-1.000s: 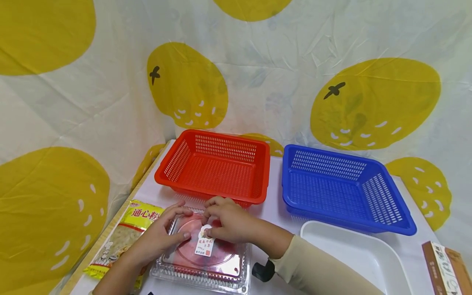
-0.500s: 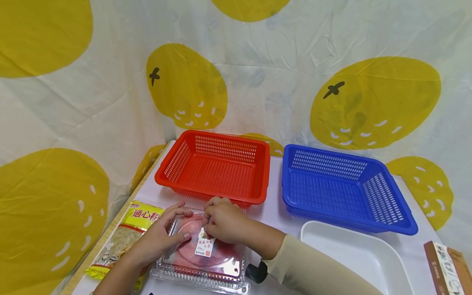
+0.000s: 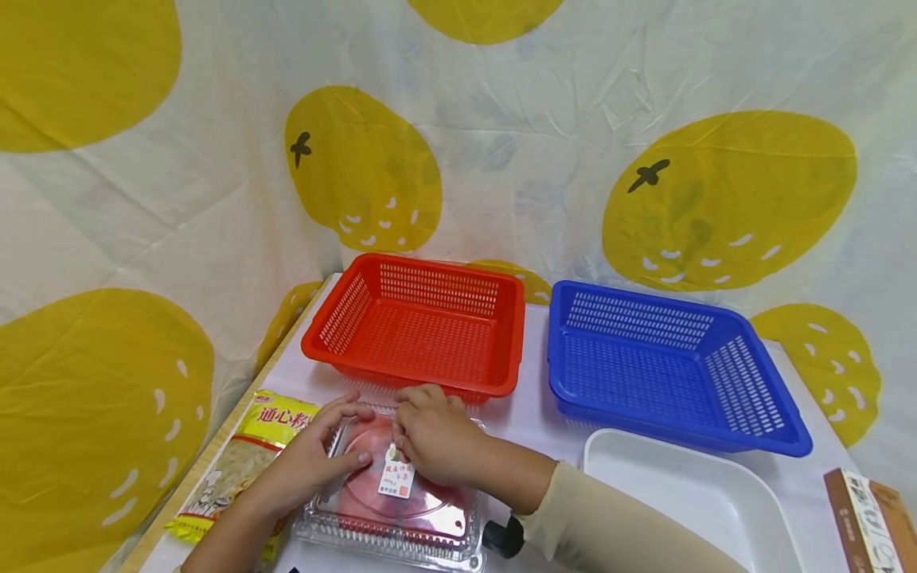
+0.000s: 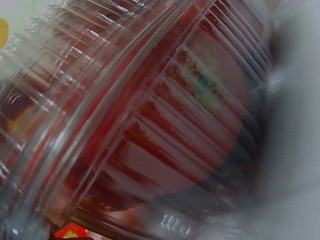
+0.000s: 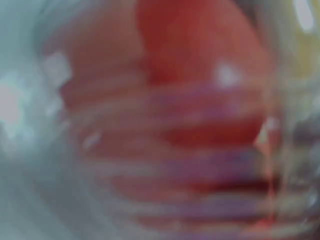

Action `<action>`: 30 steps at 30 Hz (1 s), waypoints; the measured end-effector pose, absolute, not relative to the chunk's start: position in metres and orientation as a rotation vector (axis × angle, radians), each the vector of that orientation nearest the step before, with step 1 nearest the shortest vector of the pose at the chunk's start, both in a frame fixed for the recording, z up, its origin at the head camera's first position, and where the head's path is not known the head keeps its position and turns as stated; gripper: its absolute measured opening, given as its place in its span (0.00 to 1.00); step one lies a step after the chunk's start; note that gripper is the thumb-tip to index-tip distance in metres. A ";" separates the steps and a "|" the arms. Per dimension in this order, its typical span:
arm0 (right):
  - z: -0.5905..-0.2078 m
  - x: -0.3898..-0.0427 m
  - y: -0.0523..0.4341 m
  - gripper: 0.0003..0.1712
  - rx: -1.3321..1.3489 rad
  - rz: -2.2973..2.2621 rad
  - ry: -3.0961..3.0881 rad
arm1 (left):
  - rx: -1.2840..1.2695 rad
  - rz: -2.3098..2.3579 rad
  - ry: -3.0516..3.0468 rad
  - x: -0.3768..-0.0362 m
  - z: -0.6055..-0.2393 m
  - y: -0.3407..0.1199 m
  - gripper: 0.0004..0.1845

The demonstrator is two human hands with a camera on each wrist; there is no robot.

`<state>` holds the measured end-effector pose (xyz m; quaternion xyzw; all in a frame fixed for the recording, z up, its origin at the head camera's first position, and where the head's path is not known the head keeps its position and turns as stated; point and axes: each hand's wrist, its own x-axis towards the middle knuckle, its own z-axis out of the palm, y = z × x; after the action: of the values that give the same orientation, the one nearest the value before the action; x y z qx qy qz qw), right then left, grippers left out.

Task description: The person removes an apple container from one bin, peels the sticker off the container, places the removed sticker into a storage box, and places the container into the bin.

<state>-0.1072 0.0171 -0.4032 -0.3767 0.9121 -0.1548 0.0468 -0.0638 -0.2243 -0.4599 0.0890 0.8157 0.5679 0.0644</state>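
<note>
A clear plastic clamshell box (image 3: 390,537) lies at the table's front. Red, rounded contents (image 5: 200,60) show through its wall in the right wrist view, though their kind is blurred. A small white label (image 3: 393,482) with printed characters lies on the lid. My left hand (image 3: 315,458) rests over the box's left side, thumb on the lid and fingers spread towards the far corner. Over the lid, my right hand (image 3: 440,436) has its fingers curled down and pinches the label's upper end; its fingertips are partly hidden. The left wrist view shows the ribbed box wall (image 4: 170,135) up close.
A yellow food packet (image 3: 247,450) lies left of the box, partly under my left forearm. Behind stand a red basket (image 3: 411,374) and, to its right, a blue basket (image 3: 659,434). A white tray (image 3: 602,450) and a brown box (image 3: 852,517) are at the right.
My right hand has turned slightly and its fingers have curled in further, with the thumb now tucked from sight. The left hand, the box and the baskets have stayed in place.
</note>
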 end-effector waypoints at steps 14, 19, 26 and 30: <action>-0.403 -0.107 0.019 0.04 -1.148 -0.554 2.832 | 0.222 1.707 2.433 -0.063 -0.458 -0.223 0.25; -0.405 -0.104 0.017 0.11 -1.168 -0.341 2.860 | 0.255 1.700 2.465 -0.064 -0.457 -0.223 0.25; -0.403 -0.103 0.020 0.16 -1.240 -0.311 2.863 | 0.264 1.647 2.502 -0.066 -0.454 -0.223 0.27; -0.398 -0.102 0.021 0.18 -1.266 -0.317 2.838 | 0.229 1.635 2.491 -0.066 -0.452 -0.222 0.28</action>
<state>-0.1022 0.0212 -0.3985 -0.4054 0.9085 -0.1014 0.0090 -0.0662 -0.2223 -0.4521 0.0763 0.8311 0.5455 0.0768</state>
